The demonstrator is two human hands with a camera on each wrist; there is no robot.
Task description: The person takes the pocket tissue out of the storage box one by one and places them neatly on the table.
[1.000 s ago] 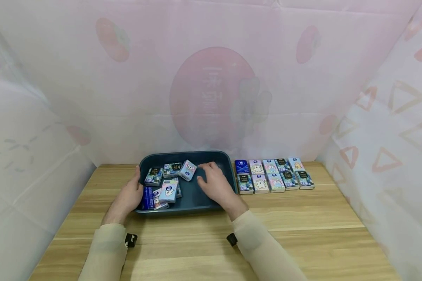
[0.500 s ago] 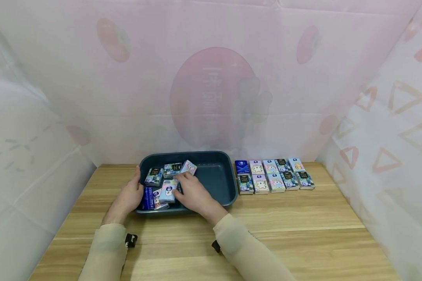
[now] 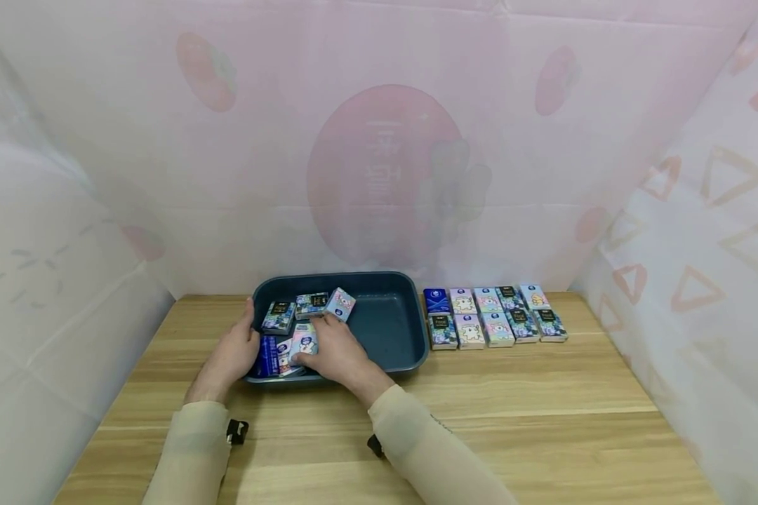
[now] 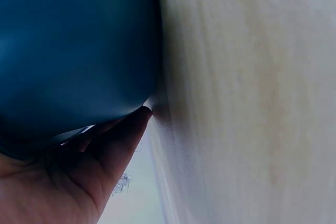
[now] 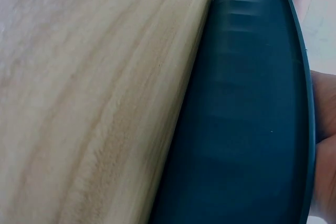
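Observation:
A dark teal tray [image 3: 388, 326] on the wooden table holds several small tissue packs, gathered on its left side. At the tray's left wall, my left hand [image 3: 230, 354] touches the outside with its fingers straight; the left wrist view shows a fingertip low against the wall [image 4: 84, 51]. My right hand [image 3: 341, 354] reaches over the front rim and grips a light-blue tissue pack [image 3: 304, 338] with thumb and fingers, covering part of it. Around it lie a dark-blue pack [image 3: 268, 356], a floral pack [image 3: 278, 318], another floral pack [image 3: 311, 304] and a tilted pastel pack [image 3: 340, 304].
Right of the tray, several tissue packs [image 3: 471, 331] lie side by side in two rows, close to the tray's wall. Printed cloth [image 3: 379, 175] stands behind the table and at both sides. Bare wood [image 3: 512, 400] stretches across the front.
My right hand has moved left from the tray's right part to the light-blue tissue pack and has taken hold of it. My left hand stays at the tray's left wall.

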